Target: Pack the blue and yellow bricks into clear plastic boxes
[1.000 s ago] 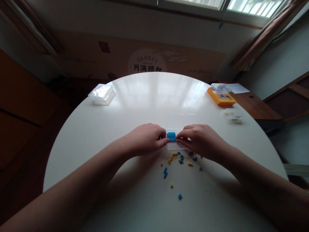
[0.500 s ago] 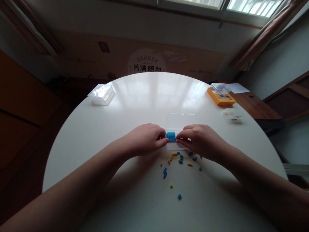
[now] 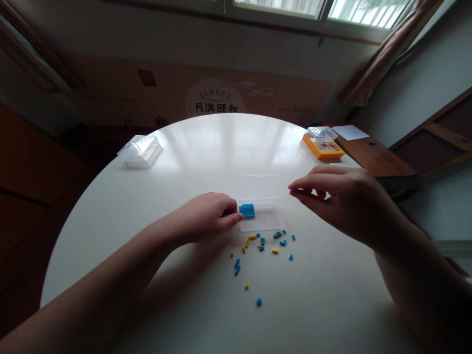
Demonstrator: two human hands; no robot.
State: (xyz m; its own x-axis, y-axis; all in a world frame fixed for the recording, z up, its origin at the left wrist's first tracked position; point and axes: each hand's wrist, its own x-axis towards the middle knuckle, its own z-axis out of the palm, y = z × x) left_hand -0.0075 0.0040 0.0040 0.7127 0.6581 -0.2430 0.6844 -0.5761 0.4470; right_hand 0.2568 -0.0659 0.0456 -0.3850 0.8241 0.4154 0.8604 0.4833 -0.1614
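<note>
My left hand is closed, thumb and fingers pinching the left edge of a blue block of studded toy bricks. That block is over the near half of a clear plastic case, whose lid lies opened out toward the far side. To the right of the case, my right hand is raised above the table, thumb and forefinger pressed together. Whatever may be between those fingertips is too small to make out. Loose yellow bricks and blue bricks are scattered on the table in front of the case.
The round white table carries a clear plastic box at its far left. An orange box with a clear lid is at the far right. Beyond it stands a brown wooden desk with a white sheet.
My right hand has left the blue block and moved right and up, past the case. My left hand keeps its grip on the block. The whole view has shifted slightly.
</note>
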